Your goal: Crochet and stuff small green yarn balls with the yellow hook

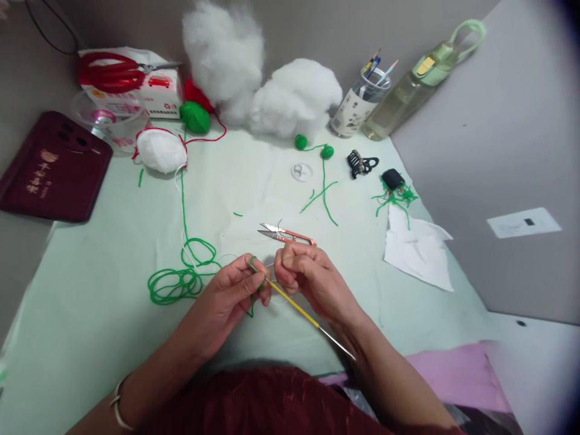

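My left hand is closed on the front end of a crochet hook and on green yarn worked around its tip. The hook's yellow grip and bare metal end slant down toward my right wrist. Beside it, my right hand is closed in a pinch, with a thin white yarn running into its fingertips from the left hand. Just beyond the right knuckles lie thread snips with orange handles, blades apart. Loose coils of green yarn rest left of my left hand.
A white yarn ball, green ball, red scissors on a box and a maroon phone occupy the left. White stuffing sits behind. A pen cup, bottle, hair clip and paper are rightward.
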A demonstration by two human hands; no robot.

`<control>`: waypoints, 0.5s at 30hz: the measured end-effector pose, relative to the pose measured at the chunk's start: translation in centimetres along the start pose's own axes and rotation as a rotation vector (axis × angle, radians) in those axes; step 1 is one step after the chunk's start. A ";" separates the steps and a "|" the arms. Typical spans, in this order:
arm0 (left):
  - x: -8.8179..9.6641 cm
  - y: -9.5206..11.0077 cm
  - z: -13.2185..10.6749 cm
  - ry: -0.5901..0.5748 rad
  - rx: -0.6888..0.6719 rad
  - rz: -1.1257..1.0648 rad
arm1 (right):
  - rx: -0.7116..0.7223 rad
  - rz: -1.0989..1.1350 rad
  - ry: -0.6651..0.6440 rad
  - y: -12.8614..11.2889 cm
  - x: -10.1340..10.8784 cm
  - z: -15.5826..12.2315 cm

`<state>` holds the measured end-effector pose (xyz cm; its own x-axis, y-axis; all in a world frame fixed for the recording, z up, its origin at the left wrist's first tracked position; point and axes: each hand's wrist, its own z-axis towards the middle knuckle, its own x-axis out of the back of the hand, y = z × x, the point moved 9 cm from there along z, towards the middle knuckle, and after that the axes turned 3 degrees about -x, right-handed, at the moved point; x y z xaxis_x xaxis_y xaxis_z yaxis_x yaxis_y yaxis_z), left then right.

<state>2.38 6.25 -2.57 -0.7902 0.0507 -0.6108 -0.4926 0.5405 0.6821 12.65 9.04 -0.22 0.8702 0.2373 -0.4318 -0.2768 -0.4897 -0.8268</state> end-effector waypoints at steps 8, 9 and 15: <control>0.2 -0.2 0.3 -0.030 -0.001 0.000 | 0.075 -0.064 0.009 -0.5 0.7 0.2; 0.2 -0.4 0.4 -0.035 -0.002 0.007 | 0.096 -0.051 0.022 -0.7 0.8 0.2; 0.3 -0.9 0.9 0.016 -0.022 -0.007 | 0.214 0.073 0.045 -1.6 0.5 0.2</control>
<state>2.88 6.55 -3.74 -0.7922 0.0332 -0.6093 -0.5061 0.5221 0.6865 13.41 10.05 0.80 0.8608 0.1673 -0.4807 -0.4156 -0.3143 -0.8535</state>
